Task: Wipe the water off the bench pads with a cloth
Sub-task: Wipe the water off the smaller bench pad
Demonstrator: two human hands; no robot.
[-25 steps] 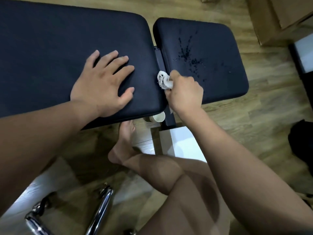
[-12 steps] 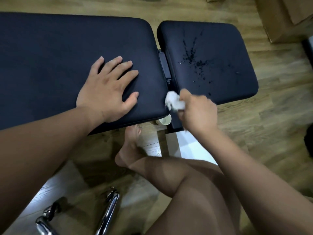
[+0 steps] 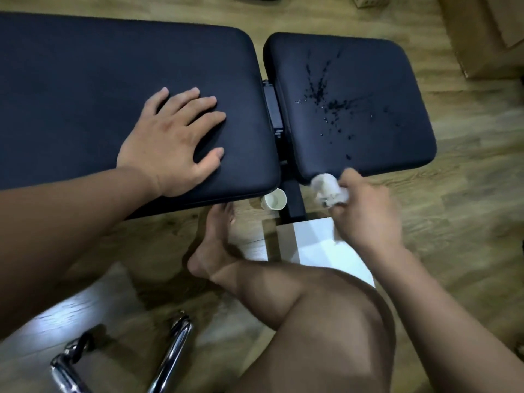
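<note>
Wood-plank flooring runs under a black bench whose two pads sit side by side with a narrow gap between them. On the long pad (image 3: 113,89) the left hand (image 3: 173,140) lies flat, fingers spread and holding nothing — most likely a brace, so the body can lean toward the work. The right hand (image 3: 365,211) is closed around a crumpled white cloth (image 3: 329,190), which pokes out past the thumb side and sits at the near edge of the short pad (image 3: 351,114), touching it or just off it; blur hides which. Water droplets (image 3: 326,103) are scattered over the short pad beyond the right hand, well apart from the cloth, so the wiping there looks not yet done. The cloth is bunched rather than spread — a wad soaks well but covers little per pass. Between the hands, on the floor below the gap, stands a paper cup (image 3: 273,199), close to a bare foot (image 3: 215,245).
</note>
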